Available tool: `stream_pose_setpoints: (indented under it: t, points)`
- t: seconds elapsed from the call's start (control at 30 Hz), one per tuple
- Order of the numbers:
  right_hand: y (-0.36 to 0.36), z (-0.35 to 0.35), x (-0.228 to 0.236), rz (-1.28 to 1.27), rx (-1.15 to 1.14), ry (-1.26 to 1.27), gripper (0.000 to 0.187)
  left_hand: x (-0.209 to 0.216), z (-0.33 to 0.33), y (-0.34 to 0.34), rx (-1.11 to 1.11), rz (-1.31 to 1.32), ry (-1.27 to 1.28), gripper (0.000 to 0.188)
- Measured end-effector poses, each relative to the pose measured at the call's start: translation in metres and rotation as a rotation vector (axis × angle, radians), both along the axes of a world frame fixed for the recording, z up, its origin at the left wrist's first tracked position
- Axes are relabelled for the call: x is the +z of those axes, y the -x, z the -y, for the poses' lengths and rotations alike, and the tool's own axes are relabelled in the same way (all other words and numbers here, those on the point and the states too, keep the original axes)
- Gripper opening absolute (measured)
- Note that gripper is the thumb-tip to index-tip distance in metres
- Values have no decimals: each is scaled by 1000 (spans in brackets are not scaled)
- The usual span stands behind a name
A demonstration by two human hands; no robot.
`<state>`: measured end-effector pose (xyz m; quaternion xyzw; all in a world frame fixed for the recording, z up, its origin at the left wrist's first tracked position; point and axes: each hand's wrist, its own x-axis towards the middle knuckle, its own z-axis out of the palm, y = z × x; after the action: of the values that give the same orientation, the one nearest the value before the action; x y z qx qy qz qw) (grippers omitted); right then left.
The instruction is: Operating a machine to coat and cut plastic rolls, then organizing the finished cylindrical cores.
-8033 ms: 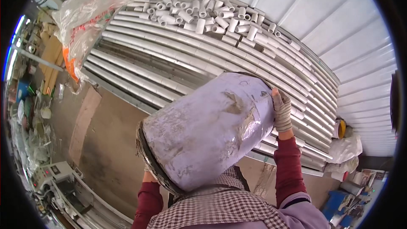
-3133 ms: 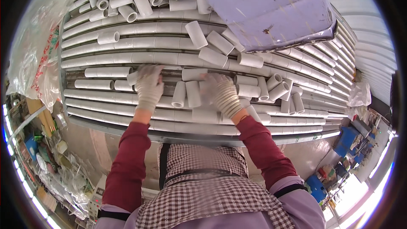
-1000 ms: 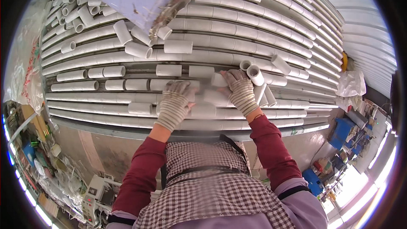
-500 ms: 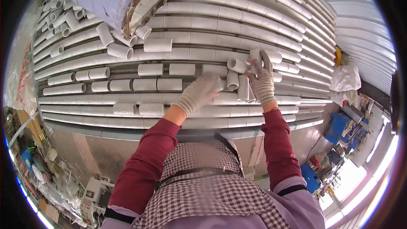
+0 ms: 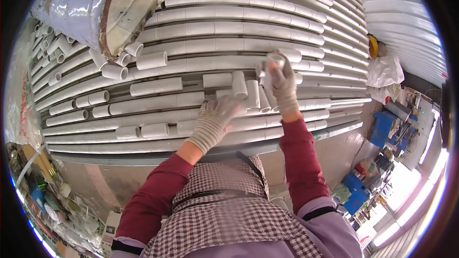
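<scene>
My right hand (image 5: 285, 86), in a white knitted glove, is closed around a short white tube (image 5: 276, 59) over the rows; its fingers are blurred. Lower and to the left, my gloved left hand (image 5: 209, 123) reaches over the tubes with thumb and fingers apart, partly smeared by motion. Between the hands several loose tubes lie crosswise, among them one tilted tube (image 5: 239, 84) and another beside it (image 5: 253, 94). Long rows of such tubes (image 5: 229, 28) lie end to end in the grooves of a metal rack (image 5: 342, 134).
A lilac container with a worn, open rim (image 5: 103, 24) juts in at the upper left, beside jumbled tubes (image 5: 52, 45). White plastic bags (image 5: 385, 70) hang past the rack's right end. Blue bins (image 5: 355, 193) stand on the right, and a pale machine (image 5: 111, 231) at the lower left.
The view has shifted, and the lilac container shows farther left. My left hand has come back toward the near rows. The right hand has lifted slightly with a tube. Tubes between the hands lie differently.
</scene>
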<state>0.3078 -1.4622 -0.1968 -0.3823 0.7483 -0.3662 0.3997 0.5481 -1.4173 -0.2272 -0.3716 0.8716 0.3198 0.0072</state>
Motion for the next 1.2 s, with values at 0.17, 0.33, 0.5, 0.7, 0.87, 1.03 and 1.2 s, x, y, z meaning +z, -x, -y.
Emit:
stream_pose_setpoints:
  t: [0.17, 0.33, 0.5, 0.7, 0.87, 1.03, 1.2]
  points:
    - [82, -62, -7, -748, 277, -191, 52, -21, -5, 41, 170, -125, 30, 54]
    - [76, -78, 4, -574, 475, 144, 56, 4, -22, 112, 318, -48, -139, 59]
    - [149, -93, -30, -782, 880, 5, 31, 6, -20, 133, 243, 33, 7, 59]
    - [167, -68, 5, -417, 563, 38, 34, 8, -18, 66, 286, 344, 95, 57]
    - [93, -57, -16, -693, 793, 48, 44, 23, -6, 97, 423, 506, -169, 55]
    - [155, -88, -21, -357, 644, 144, 39, 15, -21, 94, 202, 118, 75, 52]
    - [223, -117, -20, -783, 616, 162, 32, 29, -11, 110, 488, 110, -140, 54]
